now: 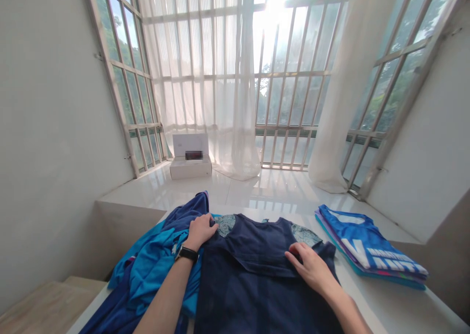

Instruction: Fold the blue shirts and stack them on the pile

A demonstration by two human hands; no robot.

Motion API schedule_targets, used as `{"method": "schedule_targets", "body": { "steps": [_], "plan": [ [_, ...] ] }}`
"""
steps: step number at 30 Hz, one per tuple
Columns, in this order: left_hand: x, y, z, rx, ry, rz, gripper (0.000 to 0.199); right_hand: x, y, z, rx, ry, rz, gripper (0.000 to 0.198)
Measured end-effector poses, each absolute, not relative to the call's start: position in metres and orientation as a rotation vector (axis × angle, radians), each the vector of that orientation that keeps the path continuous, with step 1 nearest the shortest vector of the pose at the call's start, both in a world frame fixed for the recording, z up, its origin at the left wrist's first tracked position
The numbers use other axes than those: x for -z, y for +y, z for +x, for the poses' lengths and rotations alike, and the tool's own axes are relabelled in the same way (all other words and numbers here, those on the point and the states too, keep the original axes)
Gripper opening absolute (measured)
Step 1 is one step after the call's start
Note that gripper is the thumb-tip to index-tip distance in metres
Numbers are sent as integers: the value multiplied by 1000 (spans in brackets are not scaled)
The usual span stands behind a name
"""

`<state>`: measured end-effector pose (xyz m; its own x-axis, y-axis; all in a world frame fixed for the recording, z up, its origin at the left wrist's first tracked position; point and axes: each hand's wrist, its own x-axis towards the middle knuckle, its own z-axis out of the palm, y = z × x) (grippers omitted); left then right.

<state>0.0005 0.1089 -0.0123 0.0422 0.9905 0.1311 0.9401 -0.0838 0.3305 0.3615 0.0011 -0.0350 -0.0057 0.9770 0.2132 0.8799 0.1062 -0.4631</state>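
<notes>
A navy blue top (257,290) with patterned pale teal shoulder panels lies spread on the white table, its neckline pointing away from me. At its left shoulder, my left hand (201,230) has its fingers curled together on the fabric edge; a dark-banded watch is on that wrist. My right hand (307,261) rests on the right side of the chest, thumb and fingers apart, touching the cloth. Beside my left forearm is a loose heap of bright blue and navy clothes (156,255), partly covered by that arm.
To the right sits a stack of folded clothes (370,241), a blue one with white lettering on top. An open white box (191,170) stands on the glossy windowsill (235,192). Sheer white curtains (231,104) hang before the barred windows. Walls flank both sides.
</notes>
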Motion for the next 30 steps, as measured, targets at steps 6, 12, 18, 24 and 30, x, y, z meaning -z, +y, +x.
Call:
{"method": "schedule_targets", "body": {
  "steps": [6, 12, 18, 24, 30],
  "plan": [
    [13, 115, -1, -746, 1898, 2104, 13, 47, 2, 377, -398, -1848, -1785, 40],
    [17, 109, -1, -752, 1936, 2053, 28, 48, 1, 375, -399, -1836, -1809, 43],
    [18, 103, -1, -501, 2019, 2171, 41, 44, -2, 374, -420, -1853, -1807, 45],
    [12, 101, 3, -556, 1914, 2318, 30, 28, -11, 373, -471, -1921, -1802, 48],
    [6, 97, 7, -1037, 1619, 2279, 30, 22, -16, 378, -540, -1978, -1776, 45]
  ]
}}
